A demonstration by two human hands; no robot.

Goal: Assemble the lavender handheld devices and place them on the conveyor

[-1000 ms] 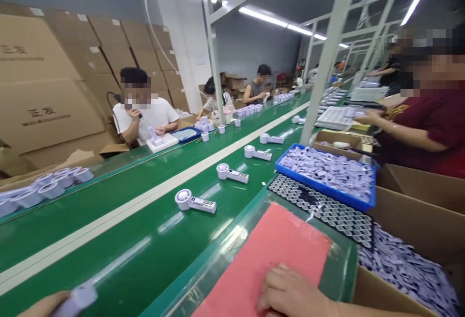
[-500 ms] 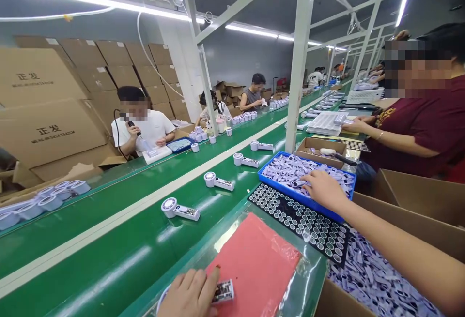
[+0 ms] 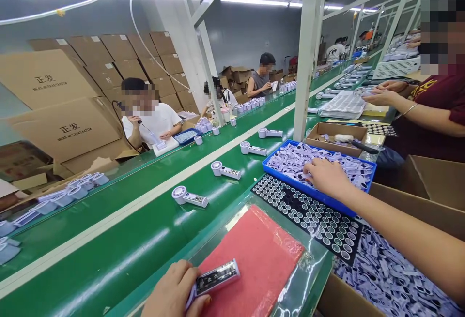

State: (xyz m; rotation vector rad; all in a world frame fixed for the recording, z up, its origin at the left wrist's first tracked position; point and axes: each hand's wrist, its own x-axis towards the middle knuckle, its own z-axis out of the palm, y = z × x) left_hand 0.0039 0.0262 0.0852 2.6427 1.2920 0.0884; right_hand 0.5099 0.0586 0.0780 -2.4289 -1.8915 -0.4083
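My left hand (image 3: 178,289) is closed around the head end of a handheld fan, its handle (image 3: 218,277) pointing right over a red pad (image 3: 254,259). Exposed electronics show along the handle; the fan's round head is mostly hidden by the hand. My right hand (image 3: 329,177) reaches into a blue tray (image 3: 271,168) heaped with small lilac plastic covers (image 3: 290,159). Its fingers are bent down among the covers, and whatever is between the fingertips is hidden. A black sheet of round stickers (image 3: 308,215) lies in front of the tray.
Several open-handled fans (image 3: 189,197) lie along the green conveyor belt (image 3: 119,239). A metal post (image 3: 308,55) rises behind the tray. At right stands a carton full of lilac covers (image 3: 392,273). A co-worker's hands (image 3: 387,94) work beyond; another person (image 3: 152,118) sits across the belt.
My left hand has turned and lifted the fan, so more of its handle shows. My right hand stays in the tray, its fingers shifting slightly. The view has tilted.
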